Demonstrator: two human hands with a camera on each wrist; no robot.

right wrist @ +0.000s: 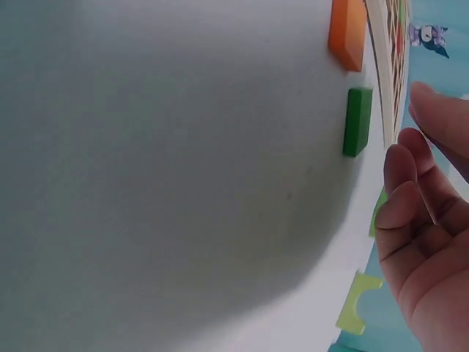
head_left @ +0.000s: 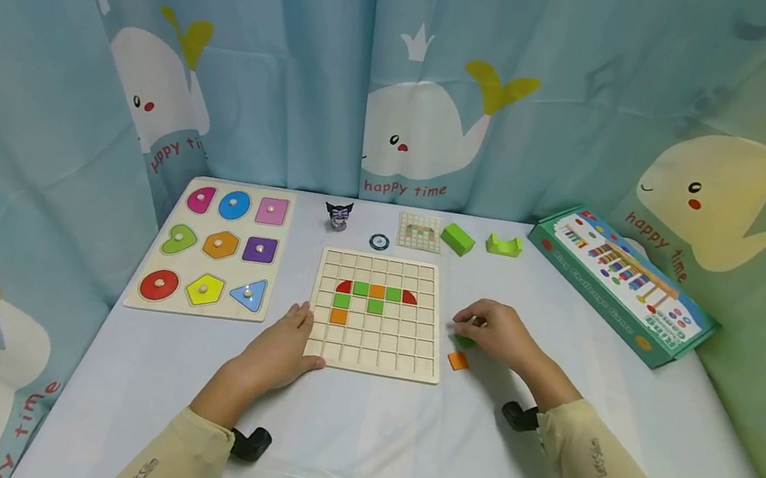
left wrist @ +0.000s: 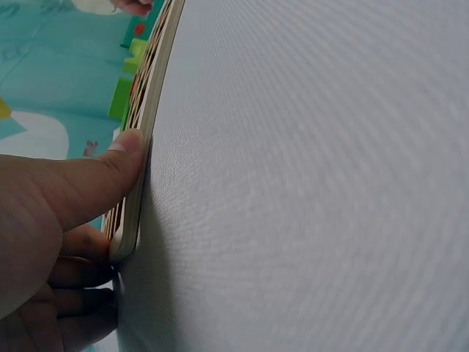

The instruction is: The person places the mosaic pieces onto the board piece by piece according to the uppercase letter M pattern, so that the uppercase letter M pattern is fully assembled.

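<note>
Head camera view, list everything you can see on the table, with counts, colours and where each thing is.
Grid board: one, pale wood, table centre; red, green and orange tiles set in its upper rows.
Loose green tile: one, right of the board, under the right hand.
Loose orange tile: one, beside the board's lower right corner.
Shape puzzle: one, nine coloured knobbed pieces, left.
Green blocks: two, behind the board.
Pattern card: one, behind the board.
Small figure: one, dark, at the back.
Game box: one, green, right.
Left hand: rests against the board's left edge.
Right hand: fingers curled over the green tile.
</note>
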